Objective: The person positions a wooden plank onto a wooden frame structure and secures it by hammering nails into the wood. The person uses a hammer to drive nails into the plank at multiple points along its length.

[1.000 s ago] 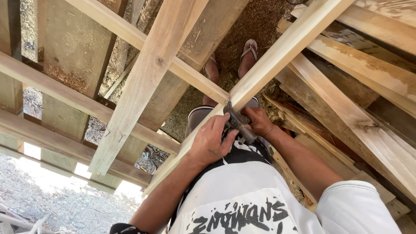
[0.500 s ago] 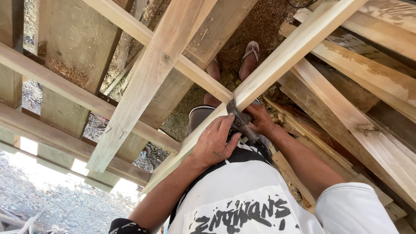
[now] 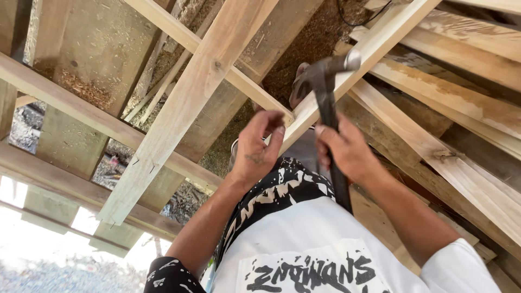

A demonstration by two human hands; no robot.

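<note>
We have the hammer (image 3: 327, 103) up in the middle of the view, its dark metal head (image 3: 325, 70) raised level with a long pale wooden batten (image 3: 374, 51) that runs on a slant from the upper right down toward the centre, and the striking face sits right at that batten's edge. Our right hand (image 3: 347, 152) is wrapped around the dark handle low down, fingers curled tight, so that grip is closed firmly on the hammer, wrist cocked and forearm coming up from the lower right. Our left hand (image 3: 260, 146) is just beside it, fingertips (image 3: 274, 122) pinched together up against the lower end of the same batten, where it meets a crossing strip (image 3: 217, 62); the grip there is narrow, and we cannot tell whether anything small is held between those fingers. The left forearm rises from the bottom centre, wrist bent back. Outward now: a broad plank (image 3: 179, 114) lies on a slant to the left of the hands, resting over long beams (image 3: 70, 108) that cross the left side. To the right, more rough boards (image 3: 461, 108) are stacked at angles, touching one another. Below the timber we see ground covered in sawdust (image 3: 320, 38), and a sandalled foot (image 3: 297, 87) partly hidden behind the hammer. No containers in view. At the bottom, our white and black printed shirt (image 3: 309, 244) fills the frame.
</note>
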